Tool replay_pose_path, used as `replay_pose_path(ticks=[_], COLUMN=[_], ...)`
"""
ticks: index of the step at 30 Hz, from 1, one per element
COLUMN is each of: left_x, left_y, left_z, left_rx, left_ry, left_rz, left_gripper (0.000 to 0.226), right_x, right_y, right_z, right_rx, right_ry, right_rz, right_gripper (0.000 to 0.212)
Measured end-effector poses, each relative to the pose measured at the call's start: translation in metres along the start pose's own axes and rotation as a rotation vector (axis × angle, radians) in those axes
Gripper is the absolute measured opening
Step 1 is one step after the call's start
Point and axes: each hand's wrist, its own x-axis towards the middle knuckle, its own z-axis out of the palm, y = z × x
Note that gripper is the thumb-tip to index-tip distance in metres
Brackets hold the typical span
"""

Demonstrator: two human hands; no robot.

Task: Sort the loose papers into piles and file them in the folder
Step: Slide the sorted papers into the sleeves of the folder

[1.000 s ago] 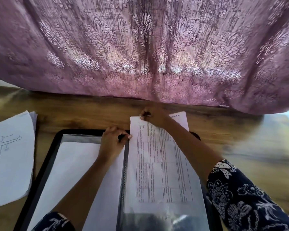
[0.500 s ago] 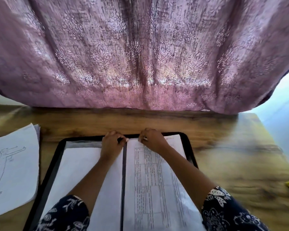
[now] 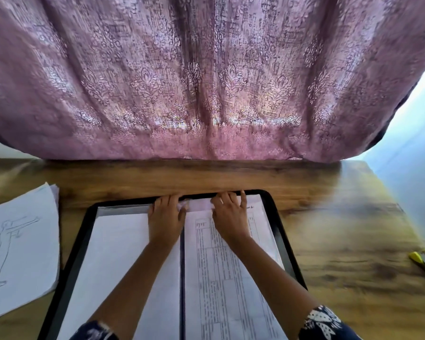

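Black folder (image 3: 279,229) lies open on the wood-grain bench (image 3: 341,241). Right grip (image 3: 230,214) is flat, fingers spread, pressing the top of the printed sheet (image 3: 221,278) in a glossy sleeve. Left grip (image 3: 166,217) sits just beside it; can't tell if it's pinching. Sketch paper (image 3: 22,241) lies far left.

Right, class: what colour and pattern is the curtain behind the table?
The curtain is mauve-pink with a repeated damask motif; head view shows it best.

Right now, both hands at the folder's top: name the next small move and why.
Probably press the printed sheet flat into the folder: the right hand lies spread on its top edge, the left hand rests beside it at the spine.
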Motion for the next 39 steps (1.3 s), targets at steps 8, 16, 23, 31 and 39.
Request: replay_pose_path(ticks=[8, 16, 23, 31, 39], left_x=[-0.014, -0.007, -0.043, -0.012, -0.074], left_y=[0.008, 0.007, 0.025, 0.024, 0.037], left_z=[-0.001, 0.003, -0.002, 0.003, -0.004], left_rx=[0.032, 0.228, 0.187, 0.248, 0.187], left_ry=[0.004, -0.283, -0.360, -0.494, -0.427], left_rz=[0.274, 0.130, 0.207, 0.033, 0.029], left_gripper=[0.029, 0.046, 0.065, 0.075, 0.068], right_x=[0.003, 0.002, -0.036, -0.019, -0.079], right_y=[0.018, 0.027, 0.019, 0.050, 0.058], right_z=[0.010, 0.000, -0.012, -0.005, -0.010], right_rx=[0.205, 0.568, 0.248, 0.119, 0.139], right_ry=[-0.088, 0.042, -0.169, -0.378, -0.326], right_rz=[0.098, 0.304, -0.019, 0.314, 0.111], right_gripper=[0.031, 0.038, 0.038, 0.098, 0.100])
